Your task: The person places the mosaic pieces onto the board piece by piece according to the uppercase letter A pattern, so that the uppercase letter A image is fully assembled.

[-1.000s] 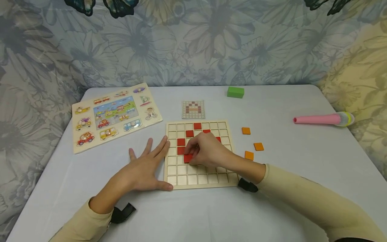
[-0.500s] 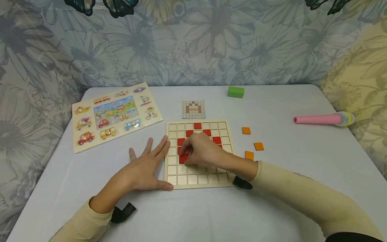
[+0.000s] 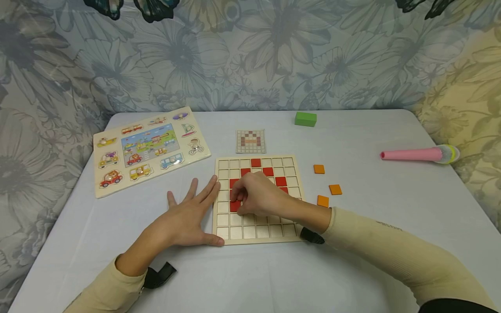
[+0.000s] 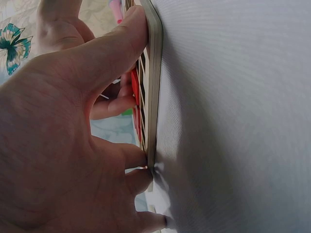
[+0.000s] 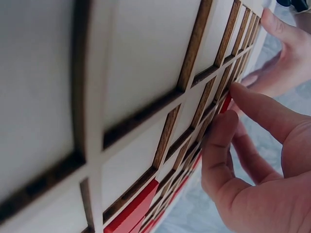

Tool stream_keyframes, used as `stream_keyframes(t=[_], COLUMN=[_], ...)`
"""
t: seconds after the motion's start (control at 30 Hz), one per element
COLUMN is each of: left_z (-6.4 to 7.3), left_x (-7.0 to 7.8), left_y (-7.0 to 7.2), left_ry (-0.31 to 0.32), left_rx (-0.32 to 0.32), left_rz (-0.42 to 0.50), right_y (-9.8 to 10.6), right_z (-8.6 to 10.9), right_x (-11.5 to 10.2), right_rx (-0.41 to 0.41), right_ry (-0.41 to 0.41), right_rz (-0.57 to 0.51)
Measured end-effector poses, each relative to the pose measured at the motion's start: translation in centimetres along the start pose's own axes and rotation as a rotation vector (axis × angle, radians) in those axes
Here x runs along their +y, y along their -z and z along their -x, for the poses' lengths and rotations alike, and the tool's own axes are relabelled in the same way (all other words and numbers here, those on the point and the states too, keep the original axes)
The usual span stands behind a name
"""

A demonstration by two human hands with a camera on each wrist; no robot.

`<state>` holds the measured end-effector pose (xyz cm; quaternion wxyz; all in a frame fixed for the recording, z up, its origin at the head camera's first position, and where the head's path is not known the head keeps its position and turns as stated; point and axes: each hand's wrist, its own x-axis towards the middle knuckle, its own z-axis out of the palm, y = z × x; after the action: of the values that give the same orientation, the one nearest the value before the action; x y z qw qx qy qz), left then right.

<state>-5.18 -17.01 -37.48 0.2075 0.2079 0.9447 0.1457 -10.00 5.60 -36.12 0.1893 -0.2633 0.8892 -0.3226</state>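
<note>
A square wooden grid board [image 3: 261, 233] lies on the white table, with several red tiles set in its cells. My right hand [image 3: 265, 195] reaches over it and pinches a red square tile [image 3: 234, 207] between thumb and fingers, at a cell in the left part. In the right wrist view, thumb and finger touch that tile [image 5: 226, 103] close to the board's surface. My left hand [image 3: 188, 221] is spread flat, its thumb and a finger touching the board's left side. The left wrist view shows the left thumb [image 4: 131, 31] on the board's edge. The right hand covers some cells.
Right of the board lie three loose orange tiles [image 3: 335, 189]. Behind it are a small pattern card [image 3: 250, 148] and a green block [image 3: 305, 119]. A vehicle picture puzzle [image 3: 152, 148] lies at left, a pink toy microphone [image 3: 415, 154] at right.
My right hand has moved a little left with the red tile, which now lines up with the red tiles in the left column. The left hand has kept still.
</note>
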Motion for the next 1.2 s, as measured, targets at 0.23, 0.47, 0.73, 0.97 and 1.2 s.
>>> stream_keyframes(t=[0.23,0.47,0.73,0.97,1.2], left_z=[0.1,0.0,-0.1,0.0,0.0], left_x=[0.0,0.0,-0.1,0.0,-0.1], left_y=[0.0,0.0,-0.1,0.1,0.1], left_ry=[-0.004,0.003,0.003,0.001,-0.004], left_rx=[0.002,-0.003,0.004,-0.003,-0.007], left_rz=[0.0,0.001,0.01,0.032,0.048], right_y=[0.3,1.8,4.9,7.4,9.4], right_z=[0.0,0.9,3.3,5.1,6.9], right_x=[0.2,0.8,2.6,5.3,7.5], right_rx=[-0.011,-0.012,0.078,0.169,0.218], right_ry=[0.006,-0.014,-0.077,-0.162,-0.244], right_rz=[-0.004,-0.057,-0.094,-0.073,-0.041])
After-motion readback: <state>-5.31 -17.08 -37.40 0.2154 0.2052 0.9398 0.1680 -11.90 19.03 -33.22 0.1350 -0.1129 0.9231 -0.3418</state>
